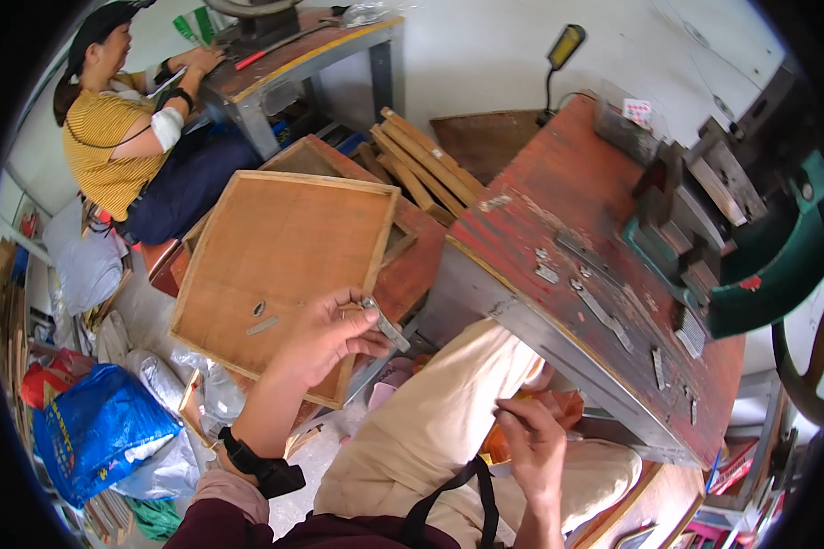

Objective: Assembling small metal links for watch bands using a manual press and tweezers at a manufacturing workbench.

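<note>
My left hand point(334, 339) pinches a small flat metal strip point(389, 328) with a rounded end, near the right edge of a shallow wooden tray point(279, 181). On the tray's bottom lie a loose metal strip point(264, 326) and a small oval metal piece point(258, 308). Over my lap, beside the worn red workbench point(522, 220), my right hand point(534, 448) is closed with thumb and fingertips together. Whatever its fingertips may hold is too small to make out. Several metal pieces lie on that bench, among them a long strip with a rounded end point(604, 316).
A green press machine point(751, 293) with steel blocks stands on the bench's right side. Wooden slats point(421, 160) lie behind the tray. At the upper left a person point(114, 137) works at another bench point(316, 55). Blue and clear bags point(105, 430) cover the floor at left.
</note>
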